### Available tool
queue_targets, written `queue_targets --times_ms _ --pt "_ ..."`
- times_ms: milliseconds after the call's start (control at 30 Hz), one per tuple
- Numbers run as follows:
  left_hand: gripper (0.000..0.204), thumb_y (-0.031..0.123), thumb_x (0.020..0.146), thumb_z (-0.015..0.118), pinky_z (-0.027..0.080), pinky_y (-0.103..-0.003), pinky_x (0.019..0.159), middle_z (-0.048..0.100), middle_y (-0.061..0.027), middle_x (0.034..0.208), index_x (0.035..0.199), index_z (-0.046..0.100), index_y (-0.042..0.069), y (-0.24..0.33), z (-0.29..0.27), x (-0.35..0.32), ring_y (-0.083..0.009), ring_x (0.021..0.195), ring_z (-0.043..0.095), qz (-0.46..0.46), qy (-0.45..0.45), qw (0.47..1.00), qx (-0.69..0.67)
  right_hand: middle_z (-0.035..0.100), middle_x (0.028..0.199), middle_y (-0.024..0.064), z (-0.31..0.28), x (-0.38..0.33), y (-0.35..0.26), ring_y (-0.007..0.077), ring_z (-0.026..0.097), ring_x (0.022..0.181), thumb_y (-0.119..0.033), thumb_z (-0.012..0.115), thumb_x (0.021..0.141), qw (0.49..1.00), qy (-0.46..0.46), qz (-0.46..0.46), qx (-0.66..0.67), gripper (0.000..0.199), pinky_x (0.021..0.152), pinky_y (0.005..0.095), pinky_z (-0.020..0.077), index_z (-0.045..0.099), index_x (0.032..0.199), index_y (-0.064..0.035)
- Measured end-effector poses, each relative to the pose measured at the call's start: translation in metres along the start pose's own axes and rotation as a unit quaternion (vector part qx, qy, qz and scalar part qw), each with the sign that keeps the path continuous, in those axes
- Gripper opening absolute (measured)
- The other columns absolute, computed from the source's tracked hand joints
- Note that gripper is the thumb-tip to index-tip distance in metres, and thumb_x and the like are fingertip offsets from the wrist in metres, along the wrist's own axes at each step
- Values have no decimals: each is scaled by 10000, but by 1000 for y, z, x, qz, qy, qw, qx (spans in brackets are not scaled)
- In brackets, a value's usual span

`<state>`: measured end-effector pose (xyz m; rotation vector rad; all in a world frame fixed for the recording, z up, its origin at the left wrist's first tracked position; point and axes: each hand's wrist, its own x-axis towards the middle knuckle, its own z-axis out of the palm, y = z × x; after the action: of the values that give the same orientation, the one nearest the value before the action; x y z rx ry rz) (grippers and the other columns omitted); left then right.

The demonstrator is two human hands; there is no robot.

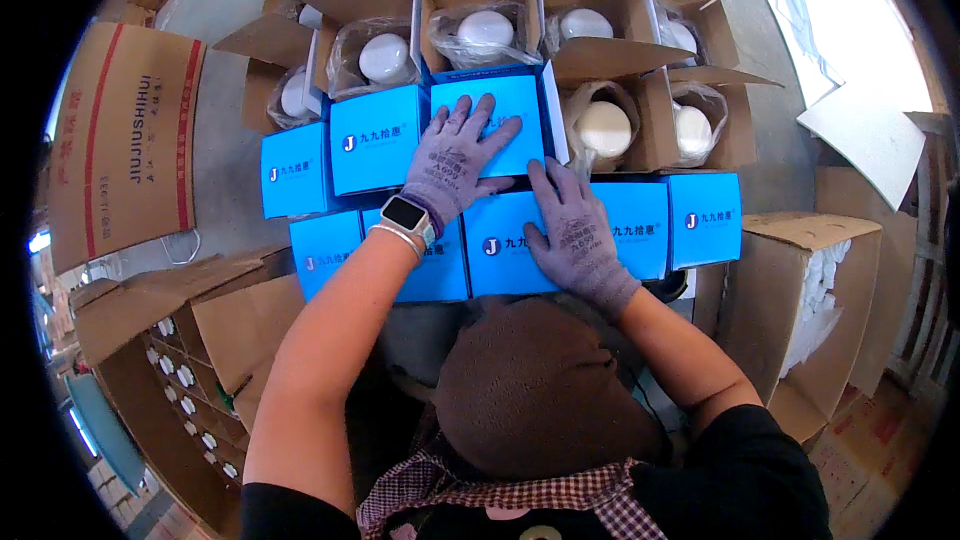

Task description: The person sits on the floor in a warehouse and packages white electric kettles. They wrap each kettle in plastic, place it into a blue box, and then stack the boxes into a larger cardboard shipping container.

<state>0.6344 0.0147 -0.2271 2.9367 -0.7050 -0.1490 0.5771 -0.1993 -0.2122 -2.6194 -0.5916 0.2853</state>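
- My left grip, gloved, is lying palm-down on a blue box in the upper row, fingers spread, holding nothing.
- My right grip is resting on a front box just below, fingers loosely apart, clasping nothing.
- I seem to be pressing the blue box's lid flat; a white flap is standing along its right edge, though whose it is I cannot tell.
- The next move is probably calling for settling that lid, then reaching toward the white lamps sitting bagged in open boxes.
- Another blue box is crowding the left edge, the front row the lower edge, and open boxes the upper.
- Sideways room is looking tight; lifting straight up is seeming freer. Grey floor is showing at left, beside a tan carton.
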Motion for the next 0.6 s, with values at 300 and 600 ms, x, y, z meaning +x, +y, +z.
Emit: queue_targets --times_ms 300,600 --pt "895 598 826 683 152 -621 1205 227 -213 1635 1562 344 219 14 12 -8 -464 1496 206 -20 22 999 -11 393 1494 180 6 1 -2 373 490 1256 -310 710 839 997 -44 -10 -66 722 945 493 473 432 1461 -68" --pt "711 436 910 634 295 -570 1141 355 -237 1547 1511 413 127 35 9 1 -464 1395 365 -71 88 988 -107 429 1470 180 -48 -10 53 402 419 1339 -246 713 808 980 171 -23 97 571 1050 548 376 567 1326 -55"
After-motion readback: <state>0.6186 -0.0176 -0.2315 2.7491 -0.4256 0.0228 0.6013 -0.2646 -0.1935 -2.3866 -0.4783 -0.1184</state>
